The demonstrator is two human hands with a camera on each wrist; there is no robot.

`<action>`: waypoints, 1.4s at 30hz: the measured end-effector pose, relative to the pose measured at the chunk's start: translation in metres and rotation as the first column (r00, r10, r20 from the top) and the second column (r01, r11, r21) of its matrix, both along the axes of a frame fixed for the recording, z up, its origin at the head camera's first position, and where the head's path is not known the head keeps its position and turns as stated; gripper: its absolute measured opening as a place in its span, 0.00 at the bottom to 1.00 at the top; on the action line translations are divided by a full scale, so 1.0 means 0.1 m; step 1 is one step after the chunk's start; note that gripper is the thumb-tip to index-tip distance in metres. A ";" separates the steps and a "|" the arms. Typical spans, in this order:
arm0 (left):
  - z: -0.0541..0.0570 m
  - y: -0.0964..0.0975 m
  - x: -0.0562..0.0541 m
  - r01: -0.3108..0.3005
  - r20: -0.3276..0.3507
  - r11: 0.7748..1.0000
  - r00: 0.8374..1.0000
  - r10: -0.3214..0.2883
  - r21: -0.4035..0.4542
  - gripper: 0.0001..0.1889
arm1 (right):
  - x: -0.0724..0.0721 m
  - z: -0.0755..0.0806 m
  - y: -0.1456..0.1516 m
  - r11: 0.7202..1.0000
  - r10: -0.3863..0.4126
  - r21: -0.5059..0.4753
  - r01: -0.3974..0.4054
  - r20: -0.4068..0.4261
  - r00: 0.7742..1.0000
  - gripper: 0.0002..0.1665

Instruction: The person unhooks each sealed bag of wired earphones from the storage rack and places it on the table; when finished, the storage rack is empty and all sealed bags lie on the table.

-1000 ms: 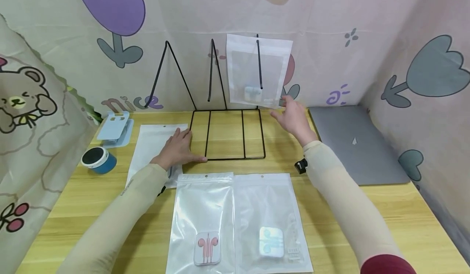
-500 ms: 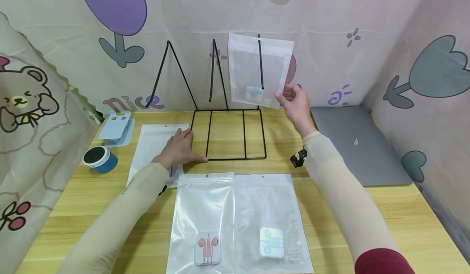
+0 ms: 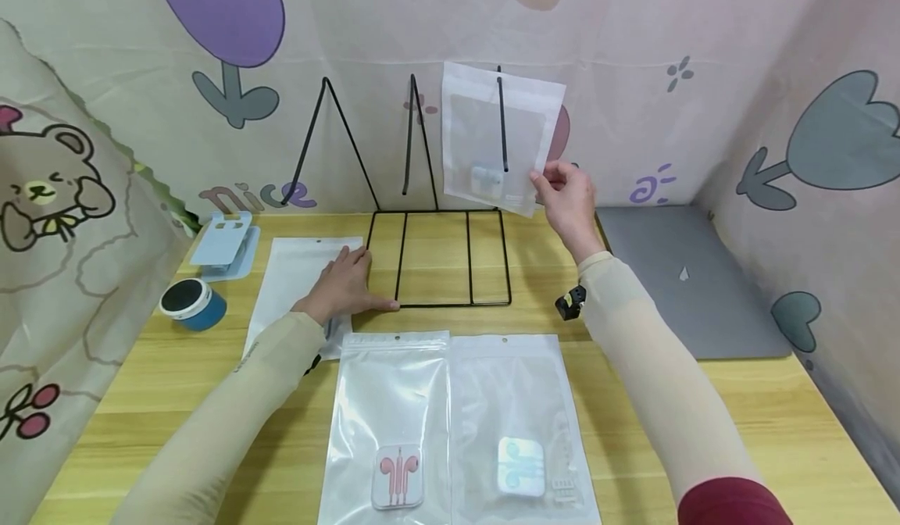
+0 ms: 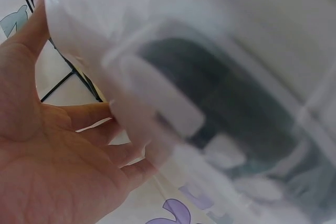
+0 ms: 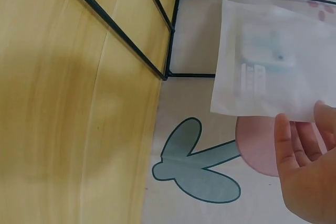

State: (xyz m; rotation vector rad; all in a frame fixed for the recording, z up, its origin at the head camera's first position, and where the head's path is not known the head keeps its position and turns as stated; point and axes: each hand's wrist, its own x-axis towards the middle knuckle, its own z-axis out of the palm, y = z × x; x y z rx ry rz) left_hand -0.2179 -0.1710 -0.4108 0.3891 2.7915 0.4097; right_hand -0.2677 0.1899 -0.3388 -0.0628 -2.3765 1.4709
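A black wire rack (image 3: 454,304) stands on the wooden table, with several bent hooks rising at its back. From its right hook hangs a white zip bag (image 3: 467,138) with a small pale case showing through. My right hand (image 3: 568,201) pinches that bag's lower right edge between thumb and fingers, and the bag hangs tilted. My left hand (image 3: 343,284) lies with fingers extended along the rack's left side, thumb at the front left corner. Beneath the left hand is another white zip bag (image 3: 288,275); a dark item inside shows blurred in the left wrist view.
In front lie two zip bags: a clear one (image 3: 394,392) with pink earphones and a frosted one (image 3: 506,392) with a pale earphone case. A grey laptop (image 3: 675,275) lies right. On the left are a light-blue stand (image 3: 223,245) and a blue jar (image 3: 200,310).
My right hand has risen to the hanging bag's lower right edge and taken hold of it. The bag has tilted slightly, its right corner lower. The left hand stays put.
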 end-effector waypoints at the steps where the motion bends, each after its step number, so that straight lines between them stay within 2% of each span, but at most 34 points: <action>1: 0.00 0.00 0.00 -0.001 -0.001 1.000 1.000 0.001 0.000 0.63 | 0.00 0.00 0.00 1.000 0.000 0.002 0.000 -0.005 1.000 0.15; 7: -0.01 -0.01 0.00 -0.010 0.005 1.000 1.000 0.010 0.005 0.64 | 0.08 -0.02 0.01 0.999 0.040 0.009 -0.040 -0.038 0.998 0.13; 12: -0.02 0.00 0.00 -0.012 0.009 1.000 1.000 0.012 0.004 0.65 | 0.24 -0.06 0.03 0.993 0.095 0.079 -0.088 -0.086 0.992 0.11; 21: -0.02 -0.01 0.01 -0.013 0.010 1.000 1.000 0.012 0.007 0.64 | 0.54 -0.03 0.03 0.973 0.130 0.212 -0.095 -0.158 0.979 0.11; 32: 0.01 0.00 -0.02 -0.013 0.005 1.000 1.000 0.013 0.007 0.64 | 0.84 -0.02 0.13 0.962 0.216 0.223 -0.158 -0.267 0.939 0.08; 42: 0.02 0.00 0.00 -0.018 0.017 1.000 1.000 0.019 -0.004 0.64 | 1.07 0.00 0.21 0.931 0.314 0.287 -0.227 -0.308 0.898 0.06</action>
